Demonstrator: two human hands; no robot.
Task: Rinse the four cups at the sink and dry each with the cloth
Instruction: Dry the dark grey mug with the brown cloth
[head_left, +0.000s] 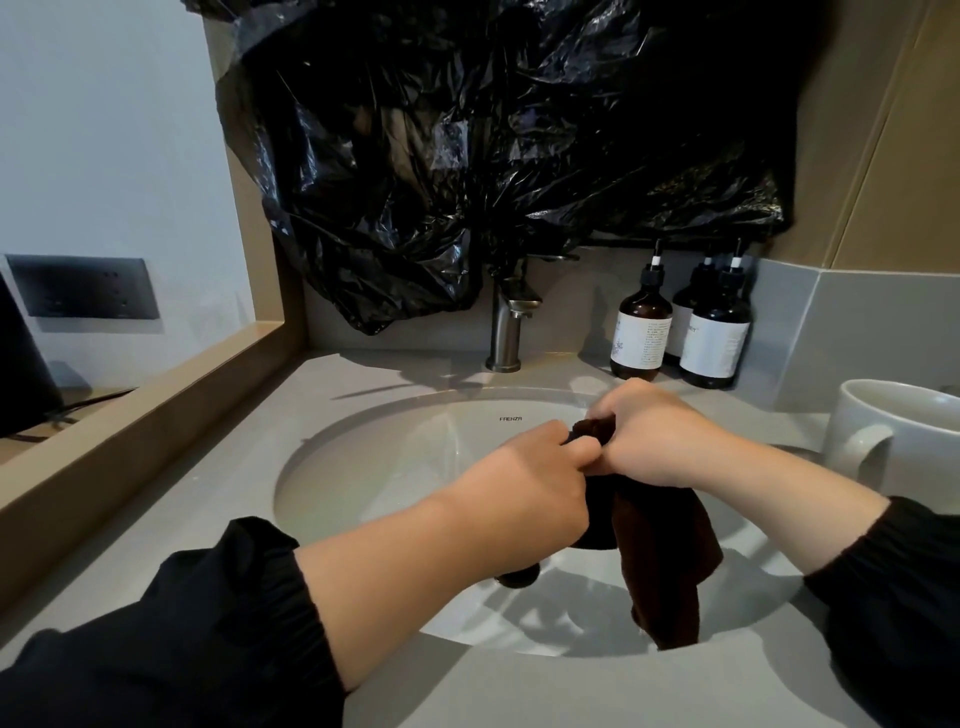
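Black-sleeved, our left hand (524, 467) grips a dark cup (592, 535) over the sink (363, 467); our right hand (660, 436) pinches the brown cloth (670, 566) into it. Drying seems underway; next we wipe round inside.

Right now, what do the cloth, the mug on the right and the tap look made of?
The cloth: soft dark brown fabric, perhaps microfibre, matte, hanging in limp folds. The mug: likely glazed white ceramic, thick-walled with a smooth sheen. The tap: brushed metal, going by its dull grey satin shine.

Grey countertop (208, 493), beige tiled wall (883, 156), black plastic sheeting (493, 130) above, dark switch panel (85, 286)
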